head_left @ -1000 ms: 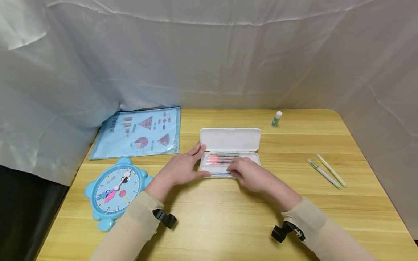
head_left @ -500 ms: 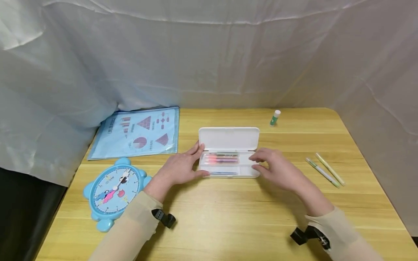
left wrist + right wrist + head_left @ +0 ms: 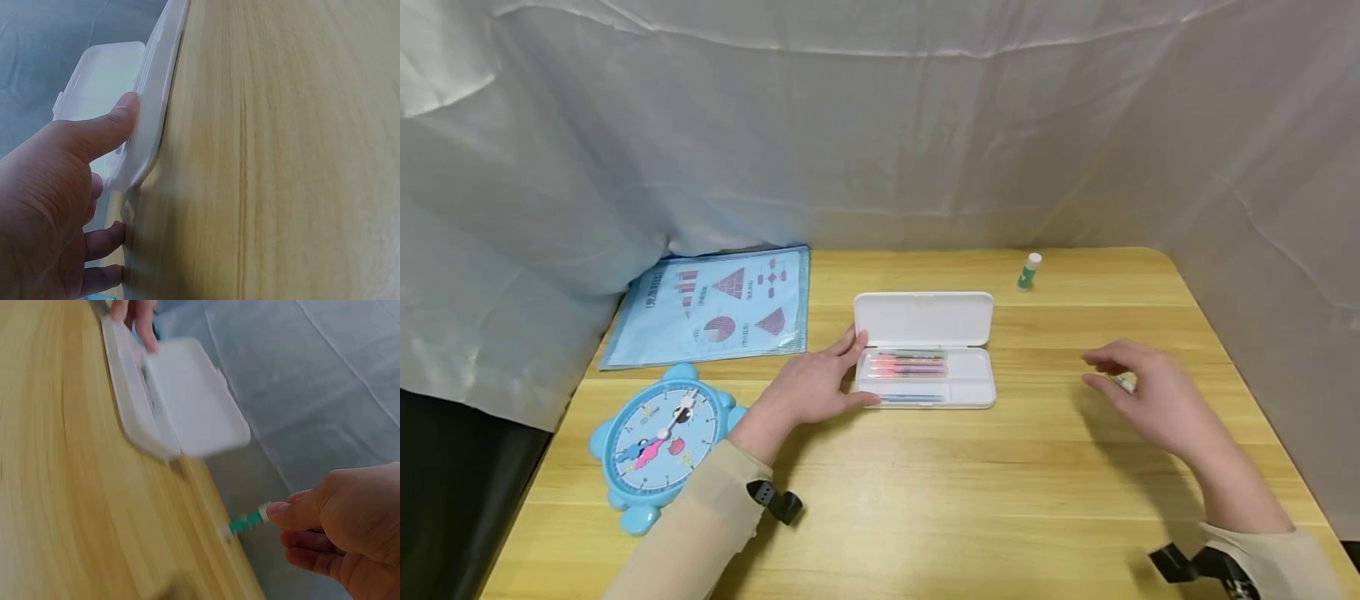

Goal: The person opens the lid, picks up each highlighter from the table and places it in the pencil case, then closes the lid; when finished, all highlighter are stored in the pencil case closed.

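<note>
A white pencil case (image 3: 972,392) lies with its lid raised on the table; several pink, grey and blue pens or refills (image 3: 910,364) lie inside. My left hand (image 3: 812,387) holds the case by its left end, thumb on the front rim and fingers at the back near the hinge; the left wrist view shows the thumb (image 3: 115,128) on the rim. My right hand (image 3: 1165,404) hovers at the right, thumb and fingers apart, over two pens (image 3: 1124,382) that it mostly hides. Nothing shows between its fingers.
A green and white glue stick (image 3: 1029,272) stands at the back right. At the left lie a blue toy clock (image 3: 666,442) and a blue printed folder (image 3: 715,308). A grey cloth (image 3: 880,150) hangs behind the wooden table (image 3: 925,500).
My right hand has left the pencil case's compartment and moved right until over the two pens. The left hand stays on the case.
</note>
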Action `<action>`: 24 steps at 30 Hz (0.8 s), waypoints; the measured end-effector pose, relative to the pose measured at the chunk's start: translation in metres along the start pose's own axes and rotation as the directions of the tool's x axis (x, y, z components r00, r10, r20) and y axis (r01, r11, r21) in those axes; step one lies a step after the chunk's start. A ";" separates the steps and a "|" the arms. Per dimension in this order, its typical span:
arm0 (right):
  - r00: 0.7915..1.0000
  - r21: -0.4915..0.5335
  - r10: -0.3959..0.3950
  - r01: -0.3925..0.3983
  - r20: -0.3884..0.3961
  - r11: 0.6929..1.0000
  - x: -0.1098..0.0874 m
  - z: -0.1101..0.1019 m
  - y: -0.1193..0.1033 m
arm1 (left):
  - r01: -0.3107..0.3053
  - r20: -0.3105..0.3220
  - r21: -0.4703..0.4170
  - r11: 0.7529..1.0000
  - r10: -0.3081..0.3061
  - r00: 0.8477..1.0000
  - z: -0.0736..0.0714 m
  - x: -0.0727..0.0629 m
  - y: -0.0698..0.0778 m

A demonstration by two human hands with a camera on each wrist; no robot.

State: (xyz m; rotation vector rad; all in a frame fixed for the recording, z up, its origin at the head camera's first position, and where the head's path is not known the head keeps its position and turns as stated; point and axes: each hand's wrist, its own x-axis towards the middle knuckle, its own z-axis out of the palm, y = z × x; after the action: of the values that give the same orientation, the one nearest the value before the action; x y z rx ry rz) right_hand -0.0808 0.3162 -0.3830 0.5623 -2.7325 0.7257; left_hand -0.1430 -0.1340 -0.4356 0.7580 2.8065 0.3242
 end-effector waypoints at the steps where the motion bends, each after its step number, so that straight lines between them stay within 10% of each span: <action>1: 1.000 -0.014 0.021 -0.021 -0.007 1.000 -0.004 -0.003 0.006 | 0.001 -0.001 -0.001 1.000 -0.001 1.000 0.000 0.000 0.000; 24: 0.952 -0.096 0.304 -0.300 0.031 0.949 -0.074 -0.009 0.066 | -0.004 0.005 -0.005 1.000 0.004 1.000 0.001 0.000 -0.001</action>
State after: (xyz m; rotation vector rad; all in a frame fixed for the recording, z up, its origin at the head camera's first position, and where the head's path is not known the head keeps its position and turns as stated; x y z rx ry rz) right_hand -0.0418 0.3960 -0.4286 0.1411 -2.9113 0.6568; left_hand -0.1435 -0.1343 -0.4369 0.7630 2.7989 0.3296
